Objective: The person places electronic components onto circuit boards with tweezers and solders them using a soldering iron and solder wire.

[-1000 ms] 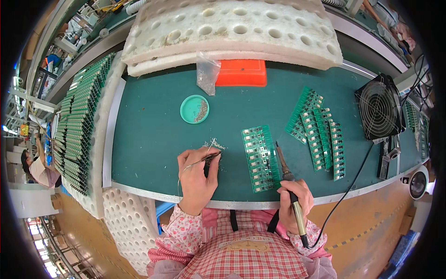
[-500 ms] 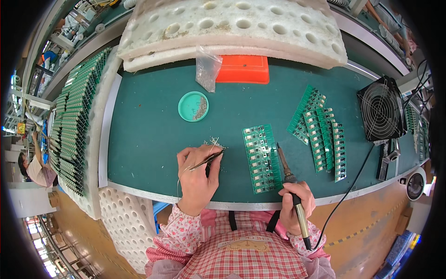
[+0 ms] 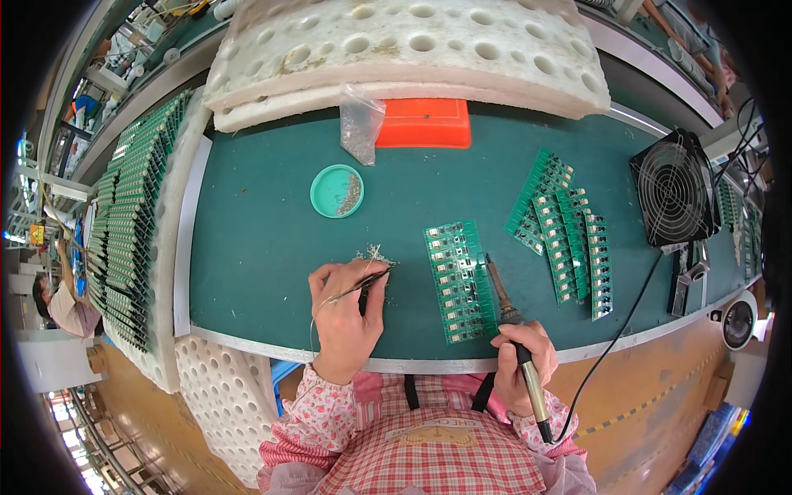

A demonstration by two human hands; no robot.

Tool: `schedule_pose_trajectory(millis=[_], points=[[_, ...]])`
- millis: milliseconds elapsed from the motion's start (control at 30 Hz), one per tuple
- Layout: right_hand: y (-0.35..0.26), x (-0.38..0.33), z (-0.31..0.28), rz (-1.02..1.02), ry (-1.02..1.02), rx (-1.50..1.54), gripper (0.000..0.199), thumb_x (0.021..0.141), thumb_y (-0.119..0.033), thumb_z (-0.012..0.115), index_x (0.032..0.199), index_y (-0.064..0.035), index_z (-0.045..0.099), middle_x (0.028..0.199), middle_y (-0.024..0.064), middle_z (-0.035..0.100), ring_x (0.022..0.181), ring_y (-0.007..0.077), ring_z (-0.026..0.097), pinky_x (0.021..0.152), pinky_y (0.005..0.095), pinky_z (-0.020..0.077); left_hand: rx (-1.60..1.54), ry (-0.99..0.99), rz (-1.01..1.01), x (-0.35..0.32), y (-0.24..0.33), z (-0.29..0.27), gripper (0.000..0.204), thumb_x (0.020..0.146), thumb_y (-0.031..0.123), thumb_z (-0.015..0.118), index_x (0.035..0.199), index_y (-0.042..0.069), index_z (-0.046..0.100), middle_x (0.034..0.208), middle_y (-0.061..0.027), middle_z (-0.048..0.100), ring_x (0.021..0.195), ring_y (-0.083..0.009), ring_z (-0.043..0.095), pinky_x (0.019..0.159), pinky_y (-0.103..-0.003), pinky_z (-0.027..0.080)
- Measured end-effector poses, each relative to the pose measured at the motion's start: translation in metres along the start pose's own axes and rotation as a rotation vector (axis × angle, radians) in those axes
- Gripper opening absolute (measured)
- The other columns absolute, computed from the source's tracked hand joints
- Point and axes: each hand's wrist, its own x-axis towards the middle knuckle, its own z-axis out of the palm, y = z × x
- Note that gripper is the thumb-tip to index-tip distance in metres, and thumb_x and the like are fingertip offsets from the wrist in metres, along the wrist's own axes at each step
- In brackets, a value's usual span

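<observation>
My left hand (image 3: 346,322) is closed around black tweezers (image 3: 363,285), with a thin wire (image 3: 313,334) running down past its fingers. Just beyond the fingertips lies a small heap of tiny pale metal pieces (image 3: 374,254). A soldering iron (image 3: 532,388) is gripped in my right hand (image 3: 528,359), its tip pointing away from me beside the right edge of a green circuit board panel (image 3: 460,280). I see no contact between tip and panel. Whatever the tweezers' tips may pinch is too small to make out.
A turquoise dish (image 3: 315,191) of small metal parts sits farther back, near a plastic bag (image 3: 360,132) and a red tray (image 3: 425,124). More board panels (image 3: 561,239) and a fan (image 3: 672,190) stand right, a trailing cord (image 3: 615,342) nearer. White foam (image 3: 396,74) spans the back; stacked boards (image 3: 132,223) line the left.
The whole view has shifted slightly, so things sit a little farther left. My left hand has drawn back a touch toward me; both hands keep their grips.
</observation>
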Motion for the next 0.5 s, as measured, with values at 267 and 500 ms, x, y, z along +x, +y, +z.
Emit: schedule_pose_trajectory(millis=[267,500], points=[[0.001,0.000,0.001,-0.011,0.020,0.029,0.028,0.085,0.002,0.070,0.111,-0.0022,0.062,0.079,0.0077,0.064,0.066,0.0242,0.061,0.060,0.0345,0.0505,-0.053,-0.019,0.027,-0.002,0.009,-0.001,0.015,0.083,-0.005,0.070,0.095,0.003,0.066,0.100,-0.0054,0.073,0.085,-0.0255,0.065,0.085,-0.036,0.045],[0.002,-0.002,0.002,-0.019,0.050,0.051,0.028,0.083,0.002,0.072,0.109,-0.0010,0.062,0.077,0.0090,0.064,0.064,0.0244,0.061,0.059,0.0348,0.0501,-0.280,-0.109,-0.032,-0.005,0.036,0.019,0.016,0.083,-0.008,0.069,0.098,-0.001,0.068,0.098,-0.0107,0.071,0.088,-0.0268,0.068,0.077,-0.033,0.053]])
